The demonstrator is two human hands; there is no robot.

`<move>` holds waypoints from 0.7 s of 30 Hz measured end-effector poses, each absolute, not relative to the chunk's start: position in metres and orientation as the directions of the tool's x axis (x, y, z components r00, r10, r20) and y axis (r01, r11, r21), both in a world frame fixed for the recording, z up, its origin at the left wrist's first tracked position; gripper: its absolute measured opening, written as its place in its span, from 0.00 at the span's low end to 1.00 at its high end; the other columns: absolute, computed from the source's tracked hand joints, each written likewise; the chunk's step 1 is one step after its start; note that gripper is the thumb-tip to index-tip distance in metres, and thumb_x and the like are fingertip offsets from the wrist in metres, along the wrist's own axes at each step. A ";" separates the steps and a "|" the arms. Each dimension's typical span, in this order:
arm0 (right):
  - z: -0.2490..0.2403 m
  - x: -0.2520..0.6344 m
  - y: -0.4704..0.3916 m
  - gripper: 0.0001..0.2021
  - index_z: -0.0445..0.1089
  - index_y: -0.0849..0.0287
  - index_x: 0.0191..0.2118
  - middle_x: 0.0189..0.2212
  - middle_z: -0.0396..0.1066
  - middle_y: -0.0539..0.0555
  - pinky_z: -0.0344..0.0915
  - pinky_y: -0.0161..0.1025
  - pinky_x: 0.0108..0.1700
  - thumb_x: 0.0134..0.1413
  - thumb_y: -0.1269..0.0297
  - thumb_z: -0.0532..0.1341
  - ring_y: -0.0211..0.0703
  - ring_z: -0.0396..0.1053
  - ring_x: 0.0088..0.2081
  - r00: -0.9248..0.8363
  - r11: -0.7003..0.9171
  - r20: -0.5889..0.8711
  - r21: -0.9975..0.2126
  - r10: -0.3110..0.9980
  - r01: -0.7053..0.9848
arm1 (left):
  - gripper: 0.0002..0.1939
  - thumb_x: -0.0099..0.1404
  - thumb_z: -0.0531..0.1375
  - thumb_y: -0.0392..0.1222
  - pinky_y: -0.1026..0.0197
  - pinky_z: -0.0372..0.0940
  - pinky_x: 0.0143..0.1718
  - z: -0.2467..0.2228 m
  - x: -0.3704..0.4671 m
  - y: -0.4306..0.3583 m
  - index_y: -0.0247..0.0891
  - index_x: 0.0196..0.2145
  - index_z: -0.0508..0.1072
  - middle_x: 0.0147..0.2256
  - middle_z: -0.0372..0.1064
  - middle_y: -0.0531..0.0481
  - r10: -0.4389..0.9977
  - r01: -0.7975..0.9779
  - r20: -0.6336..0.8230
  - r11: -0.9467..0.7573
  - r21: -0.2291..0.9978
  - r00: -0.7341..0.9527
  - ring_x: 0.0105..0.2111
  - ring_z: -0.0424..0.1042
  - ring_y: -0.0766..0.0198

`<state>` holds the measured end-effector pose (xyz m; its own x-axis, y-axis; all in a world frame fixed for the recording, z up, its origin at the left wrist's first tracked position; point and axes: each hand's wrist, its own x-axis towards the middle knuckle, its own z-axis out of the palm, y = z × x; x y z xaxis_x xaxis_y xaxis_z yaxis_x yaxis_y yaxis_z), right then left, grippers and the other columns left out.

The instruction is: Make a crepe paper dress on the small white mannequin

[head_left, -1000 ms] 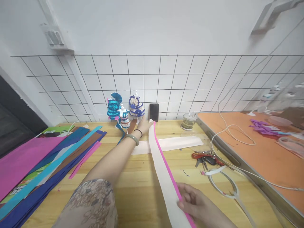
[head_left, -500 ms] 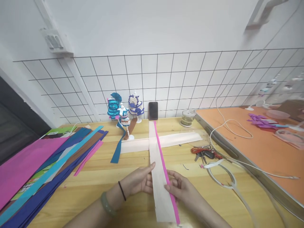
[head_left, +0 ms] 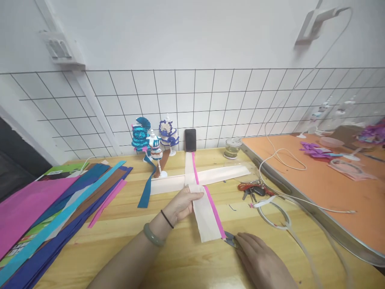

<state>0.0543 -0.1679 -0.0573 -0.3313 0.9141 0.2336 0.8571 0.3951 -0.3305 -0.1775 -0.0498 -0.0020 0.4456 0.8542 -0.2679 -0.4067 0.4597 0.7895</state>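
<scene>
My left hand (head_left: 184, 202) pinches a cream crepe-paper strip (head_left: 207, 218) with a pink strip (head_left: 215, 208) along its right edge. The strip is lifted and bent at the thumb, its near end hanging toward me. Beyond the thumb, it runs flat to the back, crossing a second cream strip (head_left: 168, 184) laid sideways. Low on the right, my right hand (head_left: 261, 257) has its fingers closed over small dark scissors (head_left: 230, 239) by the strip's near corner. The fingers hide most of the scissors.
Coloured paper strips (head_left: 69, 208) lie at left. Small decorated stands (head_left: 155, 150) and an upright phone (head_left: 190, 140) are at the back, near a lidded glass jar (head_left: 232, 148). To the right are keys (head_left: 255, 190), a white ring (head_left: 274, 214), a cable (head_left: 303, 202) and an orange board (head_left: 337, 192).
My right hand has left the strip and moved down right to the scissors. My left hand has moved slightly up with the strip, which is now lifted and bent.
</scene>
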 end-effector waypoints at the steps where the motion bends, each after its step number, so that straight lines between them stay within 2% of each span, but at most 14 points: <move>1: -0.066 0.057 -0.171 0.16 0.70 0.58 0.46 0.43 0.73 0.60 0.68 0.43 0.44 0.52 0.70 0.55 0.54 0.70 0.45 -0.376 0.458 0.309 -0.259 0.874 0.850 | 0.16 0.47 0.67 0.32 0.57 0.66 0.42 0.000 -0.176 -0.047 0.32 0.36 0.73 0.35 0.75 0.43 0.860 -0.411 -0.246 0.442 0.797 0.448 0.33 0.74 0.60; 2: -0.073 0.059 -0.173 0.18 0.69 0.58 0.48 0.45 0.72 0.60 0.68 0.42 0.44 0.50 0.73 0.55 0.53 0.69 0.46 -0.396 0.480 0.334 -0.224 0.855 0.848 | 0.18 0.46 0.67 0.32 0.56 0.66 0.42 0.001 -0.174 -0.045 0.32 0.37 0.73 0.35 0.75 0.43 0.864 -0.414 -0.225 0.426 0.804 0.451 0.34 0.74 0.59; 4: -0.078 0.061 -0.171 0.21 0.67 0.57 0.51 0.44 0.73 0.59 0.69 0.40 0.40 0.49 0.73 0.54 0.52 0.70 0.45 -0.335 0.428 0.323 -0.283 0.885 0.858 | 0.21 0.45 0.68 0.32 0.56 0.66 0.41 0.003 -0.174 -0.042 0.33 0.39 0.73 0.37 0.74 0.42 0.872 -0.416 -0.191 0.394 0.820 0.450 0.35 0.73 0.58; 7: -0.064 0.058 -0.153 0.17 0.68 0.55 0.49 0.41 0.73 0.59 0.67 0.41 0.41 0.53 0.66 0.52 0.51 0.71 0.42 -0.046 0.126 0.150 -0.578 0.988 0.806 | 0.22 0.44 0.68 0.33 0.56 0.67 0.39 0.004 -0.181 -0.038 0.33 0.39 0.73 0.38 0.74 0.42 0.895 -0.408 -0.161 0.342 0.847 0.416 0.36 0.73 0.57; 8: -0.056 0.055 -0.144 0.16 0.69 0.55 0.46 0.39 0.74 0.58 0.67 0.39 0.39 0.54 0.62 0.52 0.50 0.71 0.40 0.013 0.038 0.067 -0.699 0.998 0.715 | 0.21 0.44 0.68 0.33 0.57 0.67 0.39 0.004 -0.185 -0.037 0.34 0.39 0.73 0.38 0.74 0.43 0.906 -0.404 -0.157 0.324 0.856 0.394 0.36 0.73 0.58; 9: -0.047 0.052 -0.132 0.16 0.69 0.58 0.44 0.32 0.74 0.57 0.67 0.38 0.33 0.53 0.58 0.53 0.48 0.71 0.33 0.087 -0.044 0.008 -0.809 0.996 0.586 | 0.21 0.44 0.68 0.33 0.58 0.67 0.39 0.003 -0.189 -0.035 0.34 0.39 0.73 0.38 0.74 0.43 0.917 -0.398 -0.156 0.307 0.864 0.368 0.36 0.73 0.59; 11: -0.030 0.041 -0.109 0.21 0.68 0.61 0.43 0.17 0.64 0.49 0.58 0.34 0.19 0.51 0.49 0.54 0.38 0.62 0.17 0.159 -0.200 -0.158 -0.931 0.975 0.304 | 0.21 0.44 0.68 0.33 0.59 0.66 0.38 0.000 -0.196 -0.033 0.34 0.39 0.72 0.37 0.74 0.44 0.935 -0.383 -0.159 0.280 0.880 0.317 0.35 0.72 0.60; 13: -0.017 0.024 -0.088 0.24 0.66 0.61 0.41 0.14 0.54 0.42 0.47 0.30 0.15 0.48 0.45 0.55 0.30 0.49 0.13 0.117 -0.263 -0.258 -0.964 0.959 0.031 | 0.22 0.44 0.68 0.32 0.59 0.66 0.38 -0.003 -0.200 -0.031 0.34 0.39 0.72 0.37 0.74 0.45 0.946 -0.368 -0.158 0.259 0.893 0.283 0.35 0.72 0.60; 15: -0.010 0.005 -0.073 0.24 0.65 0.61 0.39 0.13 0.45 0.39 0.42 0.29 0.16 0.45 0.43 0.58 0.28 0.42 0.13 -0.002 -0.279 -0.280 -0.956 0.960 -0.090 | 0.22 0.44 0.68 0.32 0.58 0.66 0.38 -0.006 -0.202 -0.029 0.34 0.39 0.71 0.37 0.73 0.44 0.951 -0.355 -0.148 0.241 0.903 0.270 0.36 0.72 0.59; 17: -0.009 -0.013 -0.065 0.25 0.65 0.61 0.37 0.12 0.42 0.37 0.40 0.29 0.16 0.41 0.43 0.61 0.28 0.40 0.13 -0.089 -0.287 -0.282 -0.956 0.955 -0.055 | 0.22 0.44 0.67 0.32 0.58 0.66 0.37 -0.008 -0.203 -0.027 0.35 0.40 0.71 0.38 0.73 0.44 0.955 -0.346 -0.135 0.224 0.911 0.263 0.36 0.72 0.58; 21: -0.020 -0.030 -0.062 0.23 0.66 0.61 0.29 0.11 0.44 0.39 0.36 0.31 0.17 0.37 0.43 0.63 0.28 0.39 0.14 -0.191 -0.294 -0.306 -0.952 0.933 0.089 | 0.22 0.45 0.67 0.32 0.60 0.65 0.36 -0.011 -0.204 -0.024 0.36 0.40 0.70 0.38 0.73 0.45 0.962 -0.333 -0.088 0.175 0.927 0.260 0.36 0.72 0.58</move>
